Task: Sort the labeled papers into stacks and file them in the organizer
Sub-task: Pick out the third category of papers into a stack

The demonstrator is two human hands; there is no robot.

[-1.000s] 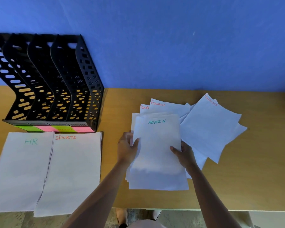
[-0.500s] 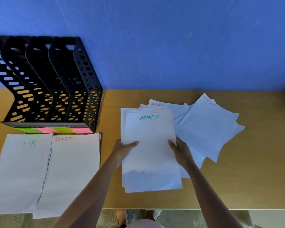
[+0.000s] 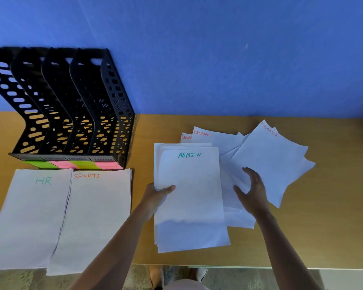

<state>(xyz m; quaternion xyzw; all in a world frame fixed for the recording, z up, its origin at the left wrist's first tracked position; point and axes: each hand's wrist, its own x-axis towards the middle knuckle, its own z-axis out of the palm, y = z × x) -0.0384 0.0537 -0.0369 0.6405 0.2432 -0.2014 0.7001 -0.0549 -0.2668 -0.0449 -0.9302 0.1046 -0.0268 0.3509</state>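
Black perforated organizer (image 3: 71, 114): stands at the left of the table (image 3: 333, 227) against the blue wall (image 3: 218, 59); four slots, all seen from above; its left edge is cut off by the frame. Slot interiors are dark and hard to read.

Sticky labels (image 3: 73, 164): green and pink strips along the organizer's front base; any writing on them is too small to make out.

HR stack (image 3: 27, 218): directly in front of the organizer, left half; its lower left corner runs out of view.

SPORTS stack (image 3: 92, 220): just beside the HR stack, in front of the organizer's right half; its near end overhangs the table edge.

Left hand (image 3: 155, 197): right of the organizer, pinches the left edge of the ADMIN stack (image 3: 191, 197), thumb on top, fingers hidden beneath.

ADMIN stack: several sheets, edges uneven, lower sheets mostly covered by the top one.

Right hand (image 3: 252, 191): further right, fingers spread and relaxed, over loose sheets, holding nothing; contact with the paper cannot be told. The two hands are apart.

FINANCE papers (image 3: 268, 162): fanned loosely, farthest right of the organizer; three labels show, one cut to "FINA" by an overlapping sheet, other sheets' labels hidden.
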